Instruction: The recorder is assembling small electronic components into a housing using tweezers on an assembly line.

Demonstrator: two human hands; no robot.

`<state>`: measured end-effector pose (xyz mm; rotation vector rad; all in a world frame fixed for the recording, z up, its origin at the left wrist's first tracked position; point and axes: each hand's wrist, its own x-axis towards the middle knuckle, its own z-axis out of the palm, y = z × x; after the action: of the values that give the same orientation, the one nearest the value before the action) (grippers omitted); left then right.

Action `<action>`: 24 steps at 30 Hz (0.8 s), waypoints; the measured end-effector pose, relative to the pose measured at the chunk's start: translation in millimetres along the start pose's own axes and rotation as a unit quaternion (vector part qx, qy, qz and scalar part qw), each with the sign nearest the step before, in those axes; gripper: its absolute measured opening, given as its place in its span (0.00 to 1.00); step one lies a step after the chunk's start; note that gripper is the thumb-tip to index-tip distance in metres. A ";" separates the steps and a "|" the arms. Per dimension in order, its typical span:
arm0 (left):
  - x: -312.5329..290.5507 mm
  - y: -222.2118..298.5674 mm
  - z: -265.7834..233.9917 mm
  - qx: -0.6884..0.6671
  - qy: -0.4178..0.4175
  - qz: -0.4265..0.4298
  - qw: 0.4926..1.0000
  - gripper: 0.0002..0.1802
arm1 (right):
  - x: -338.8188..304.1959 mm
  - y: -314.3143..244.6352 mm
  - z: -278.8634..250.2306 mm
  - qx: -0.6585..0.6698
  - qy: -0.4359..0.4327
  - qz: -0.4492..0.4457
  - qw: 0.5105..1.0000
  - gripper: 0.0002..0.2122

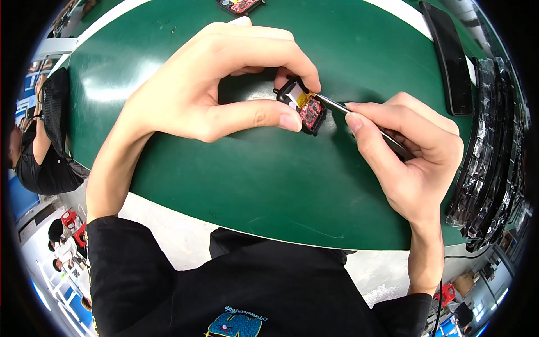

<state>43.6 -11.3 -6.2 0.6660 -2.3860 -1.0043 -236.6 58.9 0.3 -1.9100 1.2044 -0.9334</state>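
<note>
Between the thumb and fingers of my left hand is a small black device housing, held tilted above the green table. Its open face shows a red circuit board, a silvery-white block and a strip of yellow tape. My right hand grips slim metal tweezers in a pinch. Their tips reach the upper right edge of the housing, close to the yellow tape and my left fingertip. Whether the tips hold anything is too small to tell.
The green table has a curved near edge. A similar open device lies at its far side. Far right is a black phone, with several rows of black plastic-wrapped parts nearer me. Another person sits at the left edge.
</note>
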 end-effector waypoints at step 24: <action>-0.6 0.4 2.0 0.000 0.007 -0.004 1.000 0.27 | -1.9 5.8 0.5 -0.028 0.004 -0.056 0.998 0.07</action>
<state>42.8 -9.7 -7.3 0.6805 -2.3722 -1.0006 -239.3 58.8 -5.1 -2.0383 1.1497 -0.9759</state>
